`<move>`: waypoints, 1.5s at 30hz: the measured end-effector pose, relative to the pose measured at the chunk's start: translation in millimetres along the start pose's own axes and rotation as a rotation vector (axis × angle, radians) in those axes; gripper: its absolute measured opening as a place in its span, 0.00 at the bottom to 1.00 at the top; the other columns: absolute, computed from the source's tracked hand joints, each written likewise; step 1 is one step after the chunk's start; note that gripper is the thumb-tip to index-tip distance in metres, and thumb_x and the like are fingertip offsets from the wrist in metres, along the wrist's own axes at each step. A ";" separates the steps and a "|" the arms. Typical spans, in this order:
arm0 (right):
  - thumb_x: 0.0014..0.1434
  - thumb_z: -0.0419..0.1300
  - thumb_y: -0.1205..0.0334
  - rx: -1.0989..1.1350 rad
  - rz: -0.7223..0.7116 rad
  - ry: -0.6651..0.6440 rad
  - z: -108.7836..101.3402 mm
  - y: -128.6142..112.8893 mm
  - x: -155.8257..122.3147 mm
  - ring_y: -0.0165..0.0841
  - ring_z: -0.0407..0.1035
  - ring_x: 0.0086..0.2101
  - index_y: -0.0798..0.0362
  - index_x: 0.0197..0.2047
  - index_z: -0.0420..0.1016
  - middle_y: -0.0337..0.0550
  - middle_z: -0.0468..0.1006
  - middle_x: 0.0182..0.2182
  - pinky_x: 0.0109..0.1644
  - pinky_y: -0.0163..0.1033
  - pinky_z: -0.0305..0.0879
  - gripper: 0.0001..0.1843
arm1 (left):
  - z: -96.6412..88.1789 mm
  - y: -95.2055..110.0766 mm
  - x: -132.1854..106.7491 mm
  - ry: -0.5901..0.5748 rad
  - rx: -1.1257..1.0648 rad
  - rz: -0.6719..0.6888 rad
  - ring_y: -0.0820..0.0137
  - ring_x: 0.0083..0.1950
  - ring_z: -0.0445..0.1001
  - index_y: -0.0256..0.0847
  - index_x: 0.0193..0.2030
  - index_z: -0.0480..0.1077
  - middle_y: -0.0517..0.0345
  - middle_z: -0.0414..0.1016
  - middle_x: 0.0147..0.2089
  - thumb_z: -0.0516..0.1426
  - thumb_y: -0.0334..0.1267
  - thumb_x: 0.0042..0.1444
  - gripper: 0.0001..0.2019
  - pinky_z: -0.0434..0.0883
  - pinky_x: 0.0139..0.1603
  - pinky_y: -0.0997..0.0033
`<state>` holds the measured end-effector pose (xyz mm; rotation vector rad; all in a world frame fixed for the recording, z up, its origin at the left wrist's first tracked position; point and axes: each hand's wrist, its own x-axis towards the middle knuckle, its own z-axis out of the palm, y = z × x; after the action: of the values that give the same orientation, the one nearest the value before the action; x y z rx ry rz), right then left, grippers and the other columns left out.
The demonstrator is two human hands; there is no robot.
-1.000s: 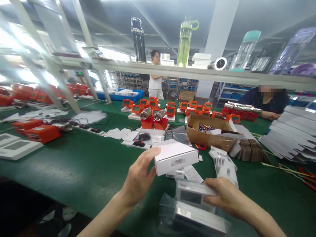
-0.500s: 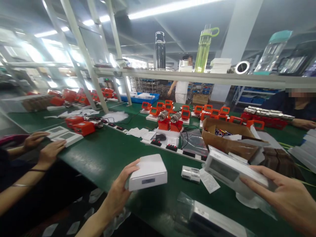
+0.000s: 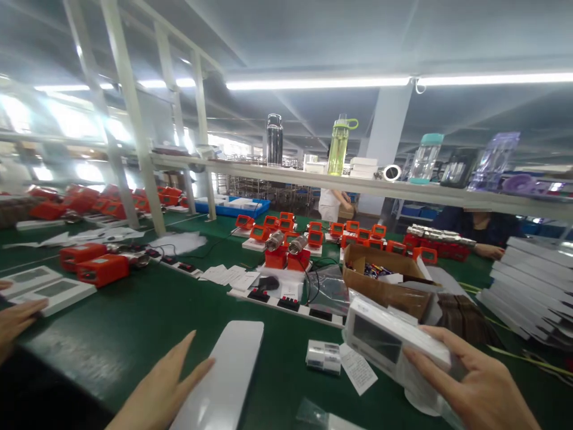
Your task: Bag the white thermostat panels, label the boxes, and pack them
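A long white box lies flat on the green table in front of me. My left hand is at its left side, with thumb and index finger spread apart and the thumb tip over the box's edge. On the right, my right hand grips a white device with a dark display, thumb in front and fingers on top. Clear plastic wrap hangs around the device. Below its left end lie a small printed label sheet and a wrapped pack of silvery cylinders.
A power strip crosses the table beyond the hands. Behind it stand orange-red devices and an open cardboard box. Another person's hand rests on white boxes at left. Bottles stand on the shelf above.
My left hand has lowered the white box onto the table and its fingers have come apart. My right hand keeps its grip on the device. The camera view has tilted up.
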<state>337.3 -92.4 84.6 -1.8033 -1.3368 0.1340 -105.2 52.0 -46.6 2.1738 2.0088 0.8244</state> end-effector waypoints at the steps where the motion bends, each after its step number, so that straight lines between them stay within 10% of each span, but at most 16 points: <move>1: 0.48 0.62 0.39 0.014 -0.014 0.009 3.4 -7.8 -1.7 0.37 0.77 0.32 0.47 0.42 0.80 0.40 0.82 0.36 0.32 0.30 0.73 0.25 | 2.3 25.9 1.6 -0.118 0.066 -0.054 0.46 0.61 0.66 0.25 0.63 0.56 0.33 0.65 0.61 0.47 0.62 0.53 0.42 0.64 0.60 0.45; 4: 0.51 0.61 0.40 0.020 -0.089 -0.011 10.4 -25.5 -7.3 0.37 0.76 0.31 0.48 0.41 0.80 0.41 0.82 0.36 0.32 0.32 0.73 0.22 | 10.6 100.3 0.7 -0.289 0.253 -0.137 0.40 0.57 0.67 0.18 0.66 0.46 0.22 0.67 0.55 0.49 0.67 0.49 0.53 0.60 0.58 0.39; 7: 0.52 0.59 0.38 -0.012 -0.114 -0.043 11.7 -28.0 -12.9 0.40 0.76 0.33 0.47 0.43 0.78 0.42 0.82 0.37 0.31 0.35 0.72 0.24 | 22.0 131.8 -1.0 -0.313 0.352 -0.192 0.34 0.57 0.65 0.21 0.67 0.44 0.17 0.64 0.55 0.59 0.60 0.44 0.54 0.58 0.53 0.34; 14: 0.54 0.56 0.37 -0.043 -0.109 -0.120 17.2 -24.7 -16.7 0.43 0.75 0.36 0.45 0.49 0.75 0.42 0.80 0.39 0.36 0.43 0.72 0.27 | 20.6 100.8 -9.4 -0.287 0.261 -0.196 0.40 0.55 0.66 0.24 0.67 0.44 0.27 0.64 0.54 0.60 0.47 0.42 0.49 0.64 0.52 0.44; 19: 0.54 0.57 0.37 0.078 -0.117 -0.141 24.7 -42.4 -12.7 0.40 0.76 0.35 0.49 0.47 0.75 0.45 0.80 0.39 0.36 0.38 0.73 0.27 | -0.8 104.9 -36.6 -0.155 0.037 0.191 0.51 0.70 0.46 0.38 0.68 0.32 0.40 0.47 0.67 0.59 0.35 0.42 0.51 0.47 0.69 0.47; 27: 0.50 0.61 0.38 0.258 -0.054 -0.211 17.0 -72.1 -8.8 0.37 0.76 0.26 0.50 0.43 0.77 0.43 0.82 0.30 0.23 0.32 0.72 0.27 | -8.0 100.0 -58.8 0.245 -0.336 0.710 0.47 0.70 0.46 0.45 0.69 0.28 0.37 0.41 0.68 0.60 0.27 0.47 0.51 0.57 0.64 0.37; 45: 0.57 0.58 0.52 -0.092 -0.351 -0.594 27.5 -119.7 -20.6 0.34 0.72 0.26 0.44 0.39 0.76 0.37 0.80 0.29 0.27 0.35 0.61 0.10 | -5.1 108.5 -57.8 0.419 -0.268 0.862 0.48 0.67 0.52 0.47 0.69 0.34 0.40 0.45 0.67 0.60 0.21 0.45 0.51 0.58 0.64 0.35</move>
<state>226.5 -87.5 141.2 -1.6305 -2.0853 0.4482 -9.2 -19.6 -18.1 2.8399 0.8676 1.6232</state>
